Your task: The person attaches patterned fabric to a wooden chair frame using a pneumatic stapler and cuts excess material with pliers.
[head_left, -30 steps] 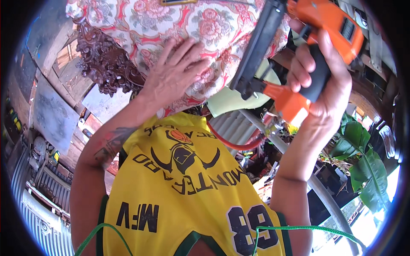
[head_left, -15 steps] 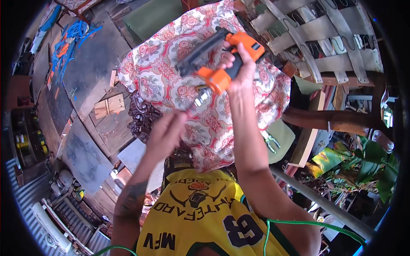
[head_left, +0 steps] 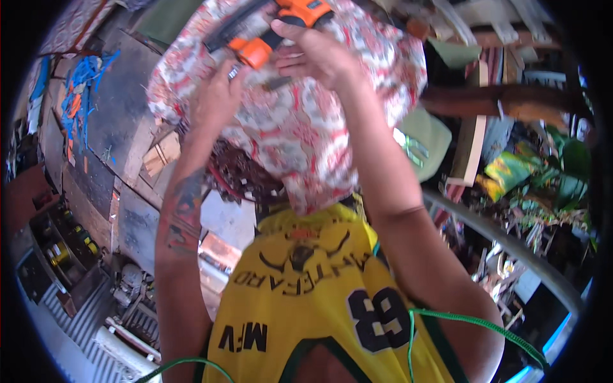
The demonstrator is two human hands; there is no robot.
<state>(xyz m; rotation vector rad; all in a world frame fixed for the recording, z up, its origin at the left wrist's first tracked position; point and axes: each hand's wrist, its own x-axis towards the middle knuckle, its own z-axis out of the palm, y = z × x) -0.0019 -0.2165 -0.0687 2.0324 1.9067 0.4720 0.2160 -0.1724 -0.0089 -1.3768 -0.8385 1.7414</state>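
An orange and black nail gun (head_left: 255, 52) rests on the floral cloth (head_left: 306, 121) at the far side. My right hand (head_left: 322, 57) is just to the right of its grip, fingers stretched and apart, the thumb near the handle. Left of the gun's orange lower end, my left hand (head_left: 218, 99) is closed around a small silver metal fitting (head_left: 234, 72); whether the fitting joins the gun cannot be made out. A small dark blurred piece (head_left: 278, 83) shows on the cloth below my right fingers.
Carved dark wood (head_left: 239, 169) juts out under the cloth's left side. Green-handled pliers (head_left: 415, 150) lie on a green pad at right. A wooden beam (head_left: 504, 102), a metal pipe (head_left: 511, 246) and leafy plants are farther right. Blue straps (head_left: 80, 96) lie on the left floor boards.
The nail gun was held up in my right hand; now it lies on the cloth and that hand has opened. My left hand has moved forward and left. The view has shifted.
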